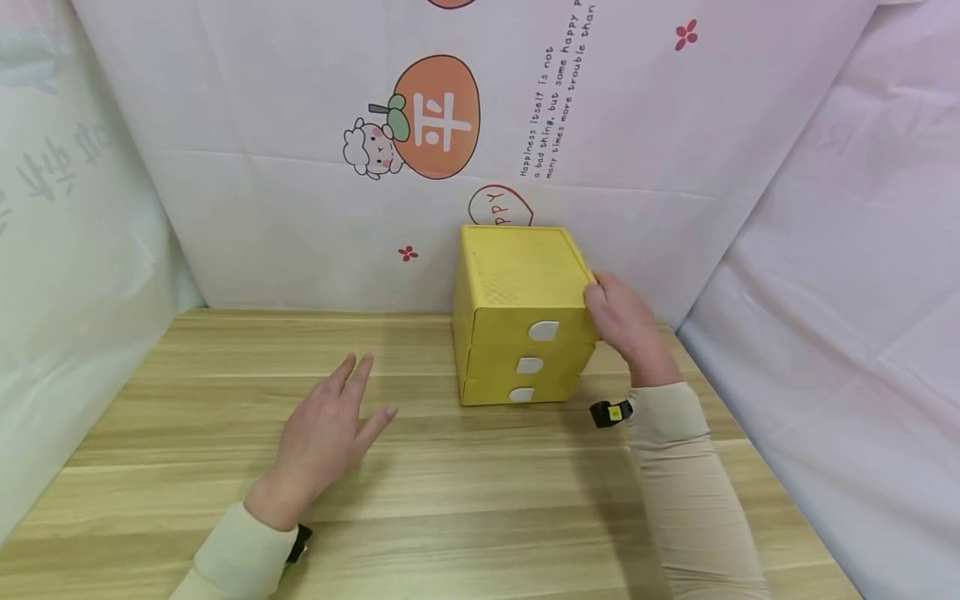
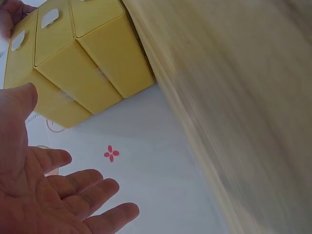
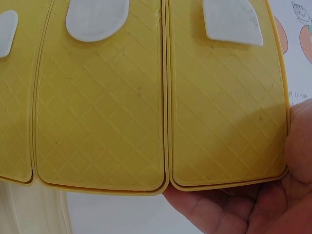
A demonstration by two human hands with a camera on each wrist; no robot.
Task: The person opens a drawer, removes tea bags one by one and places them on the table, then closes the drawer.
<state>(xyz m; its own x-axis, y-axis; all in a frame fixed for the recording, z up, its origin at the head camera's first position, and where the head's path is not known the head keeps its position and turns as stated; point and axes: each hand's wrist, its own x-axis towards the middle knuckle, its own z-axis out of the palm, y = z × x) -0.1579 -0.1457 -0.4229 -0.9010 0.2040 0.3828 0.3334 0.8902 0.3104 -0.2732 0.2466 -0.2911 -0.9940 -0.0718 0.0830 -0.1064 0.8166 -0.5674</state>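
A yellow three-drawer storage box (image 1: 530, 267) stands on the wooden table, its drawer fronts facing me. Each drawer front carries a white rounded pull (image 1: 543, 331), and all the drawers look pushed in. My right hand (image 1: 621, 315) grips the box at its upper right edge. In the right wrist view, the fingers of that right hand (image 3: 273, 204) lie along the side of the box, with part of the hand at the top edge. To the left of the box, my left hand (image 1: 322, 429) hovers over the table, fingers spread and holding nothing. The left wrist view shows its palm (image 2: 29, 195) apart from the box.
Light wood-grain table (image 1: 450, 508) extends in front of and beside the box. Behind it hangs a white printed cloth (image 1: 300, 225) with an orange fruit picture (image 1: 437, 117). More white cloth walls close off the left and right sides.
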